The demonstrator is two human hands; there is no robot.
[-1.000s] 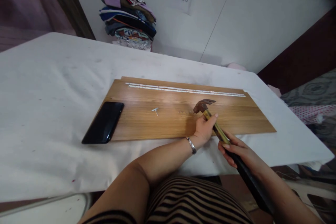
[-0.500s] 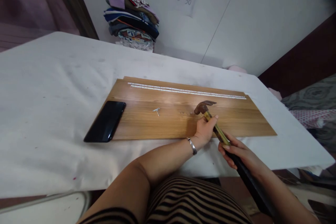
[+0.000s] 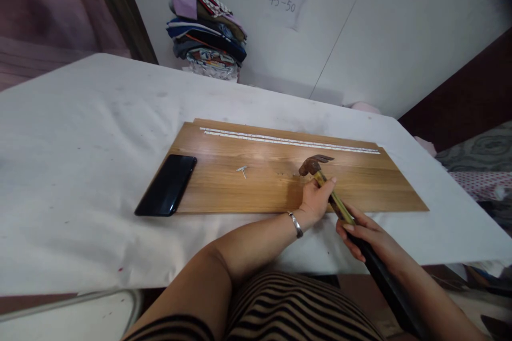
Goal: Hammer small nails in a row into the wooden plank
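A claw hammer [image 3: 338, 206] with a rusty brown head, a worn yellow neck and a long black grip lies slantwise over the wooden board [image 3: 224, 197]. My right hand [image 3: 365, 232] is wrapped round the handle where yellow meets black. Closer to the head, my left hand [image 3: 316, 198] is closed at the neck, its thumb across the handle; its other fingers are largely hidden. The head is just above or touching the board; I cannot tell which. Several small marks or nail points [image 3: 282, 173] show left of it. A few loose nails [image 3: 242, 171] lie further left.
A black phone [image 3: 167, 185] rests on the board's left end. Two white measuring strips [image 3: 288, 141] run along its far side. Under it is a white-covered table [image 3: 88, 170]. Folded cloths [image 3: 208, 26] are stacked by the wall, and a white chair [image 3: 80, 317] stands at lower left.
The whole view has shifted slightly, so everything appears a little further right and mostly lower. Both hands and the hammer keep the same pose over the board.
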